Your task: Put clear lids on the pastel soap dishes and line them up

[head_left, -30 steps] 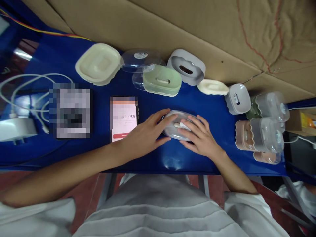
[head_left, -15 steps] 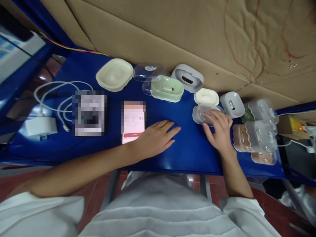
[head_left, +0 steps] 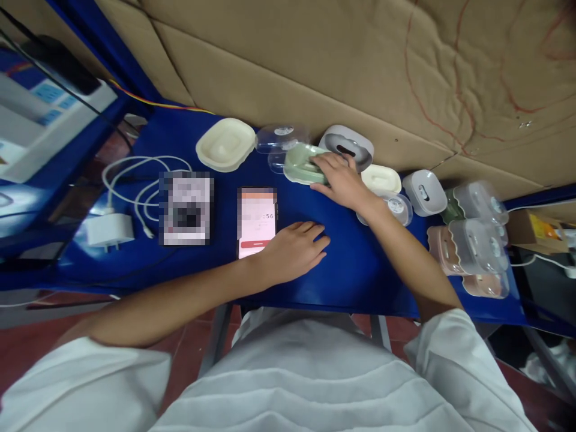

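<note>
My right hand (head_left: 341, 180) reaches across the right end of a light green plastic box (head_left: 297, 165) with a slot in its floor. The fingers are extended over it and the thumb is apart at its front edge; whether they touch it is unclear. A grey box (head_left: 366, 150) with a dark slot stands just behind that hand. Under my right forearm lies a clear lid (head_left: 396, 206) with a label, partly hidden. My left hand (head_left: 299, 252) rests flat on the blue table (head_left: 342, 276), fingers stretched out and holding nothing, beside a lit phone (head_left: 256, 219).
A cream tray (head_left: 226, 144) and another clear lid (head_left: 279, 139) stand at the back. Right of my arm are a small cream piece (head_left: 382, 179), a white box (head_left: 425, 192) and stacked lidded boxes (head_left: 477, 246). A charger (head_left: 108, 228) with cable and a blurred carton (head_left: 186, 210) lie left.
My right hand has left the clear lid and moved left to the green box. My left hand stays on the table. The view has shifted slightly.
</note>
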### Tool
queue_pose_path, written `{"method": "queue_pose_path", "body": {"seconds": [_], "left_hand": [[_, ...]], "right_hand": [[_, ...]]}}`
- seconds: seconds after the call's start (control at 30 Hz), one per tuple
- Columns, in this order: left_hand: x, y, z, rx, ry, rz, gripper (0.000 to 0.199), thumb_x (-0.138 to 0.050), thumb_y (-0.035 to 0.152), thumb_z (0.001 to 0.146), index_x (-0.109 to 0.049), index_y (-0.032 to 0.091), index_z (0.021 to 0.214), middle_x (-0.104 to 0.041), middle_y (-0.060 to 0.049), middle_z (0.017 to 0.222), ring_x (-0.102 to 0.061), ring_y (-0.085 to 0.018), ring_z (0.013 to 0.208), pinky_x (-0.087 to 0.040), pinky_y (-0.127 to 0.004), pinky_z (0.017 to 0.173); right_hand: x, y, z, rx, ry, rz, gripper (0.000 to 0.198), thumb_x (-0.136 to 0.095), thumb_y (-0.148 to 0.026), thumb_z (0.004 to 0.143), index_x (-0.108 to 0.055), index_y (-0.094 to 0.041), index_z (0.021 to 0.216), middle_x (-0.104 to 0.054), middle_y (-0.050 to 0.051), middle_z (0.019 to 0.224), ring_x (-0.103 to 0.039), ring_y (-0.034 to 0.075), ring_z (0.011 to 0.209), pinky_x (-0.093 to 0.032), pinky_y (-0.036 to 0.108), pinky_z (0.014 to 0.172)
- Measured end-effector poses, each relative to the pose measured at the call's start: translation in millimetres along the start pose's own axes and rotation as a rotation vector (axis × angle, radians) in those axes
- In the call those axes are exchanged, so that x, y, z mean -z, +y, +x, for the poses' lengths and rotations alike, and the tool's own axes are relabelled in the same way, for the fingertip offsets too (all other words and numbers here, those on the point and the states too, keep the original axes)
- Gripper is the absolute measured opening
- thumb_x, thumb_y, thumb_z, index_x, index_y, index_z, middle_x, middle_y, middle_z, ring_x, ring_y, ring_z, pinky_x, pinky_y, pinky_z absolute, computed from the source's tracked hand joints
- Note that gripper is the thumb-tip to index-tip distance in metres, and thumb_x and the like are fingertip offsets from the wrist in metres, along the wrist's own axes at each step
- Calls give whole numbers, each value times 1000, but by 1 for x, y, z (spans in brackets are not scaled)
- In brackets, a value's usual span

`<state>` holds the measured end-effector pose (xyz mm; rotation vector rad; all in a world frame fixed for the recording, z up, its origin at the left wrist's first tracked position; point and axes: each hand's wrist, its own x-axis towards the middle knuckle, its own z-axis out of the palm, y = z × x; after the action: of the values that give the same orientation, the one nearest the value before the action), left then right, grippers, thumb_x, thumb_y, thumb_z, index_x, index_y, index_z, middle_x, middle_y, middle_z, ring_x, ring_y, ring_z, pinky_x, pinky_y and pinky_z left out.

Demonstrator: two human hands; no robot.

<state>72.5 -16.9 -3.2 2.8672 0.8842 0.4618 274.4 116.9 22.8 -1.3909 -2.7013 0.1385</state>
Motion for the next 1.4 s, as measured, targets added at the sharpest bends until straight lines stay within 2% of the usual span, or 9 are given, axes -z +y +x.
{"method": "queue_pose_path", "body": {"seconds": [0.2,0.37,0.6,0.67,0.77,0.97,1.1,1.27,1.4], "left_hand": [[8,5,0,-30,91,28,19,-61,29,110,-73,15,115,-76,-12,117,-74,-27,106,-56,-39,89],[11,9,0,-29,166,45,17,-60,26,108,-72,15,112,-74,-10,109,-72,-28,103,-57,-42,93],[7,8,2,-14,152,124,22,-64,20,105,-72,13,124,-73,-15,126,-69,-32,120,-55,-48,106],[5,6,2,-5,112,150,23,-64,19,105,-72,12,125,-71,-17,132,-68,-34,124,-54,-50,107],[4,4,1,-27,89,160,16,-64,17,104,-73,13,117,-71,-16,132,-71,-31,112,-56,-47,100],[9,5,0,-208,32,61,10,-64,22,105,-73,17,103,-73,-12,124,-70,-26,105,-54,-44,101],[9,7,-2,-308,30,-6,13,-62,20,105,-71,19,96,-73,-9,118,-69,-24,100,-54,-41,97],[6,7,-2,-317,19,-6,11,-63,21,105,-71,19,98,-72,-9,117,-68,-25,103,-54,-41,97],[5,6,-1,-317,26,10,9,-65,21,104,-71,19,98,-72,-9,114,-68,-25,102,-54,-42,98]], "right_hand": [[6,-13,-42,118,-6,1,51,-58,-47,109,-63,-20,151,-70,16,141,-61,36,132,-27,58,124],[18,-24,-88,121,-17,87,50,-55,-54,110,-69,-23,146,-74,13,131,-65,32,123,-37,51,116],[10,-20,-108,38,71,105,49,-52,-54,112,-70,-20,143,-77,12,128,-67,31,123,-39,50,114],[7,-19,-107,8,112,59,48,-51,-50,113,-68,-18,145,-76,13,131,-66,32,125,-35,52,119],[10,-16,-101,-7,140,21,44,-45,-38,115,-62,-19,151,-71,14,143,-62,32,137,-30,54,123],[23,-5,-81,-102,220,18,46,-39,-31,112,-61,-23,152,-64,13,155,-57,33,142,-37,53,118],[25,-7,-68,-85,180,30,48,-37,-28,111,-61,-24,152,-64,13,155,-56,34,143,-37,55,119],[29,-33,-33,51,69,38,48,-37,-27,113,-60,-20,154,-64,13,157,-55,31,146,-38,49,120],[30,-51,-5,46,-1,-53,47,-48,-27,112,-56,-14,156,-59,17,161,-53,36,147,-37,50,120]]}}
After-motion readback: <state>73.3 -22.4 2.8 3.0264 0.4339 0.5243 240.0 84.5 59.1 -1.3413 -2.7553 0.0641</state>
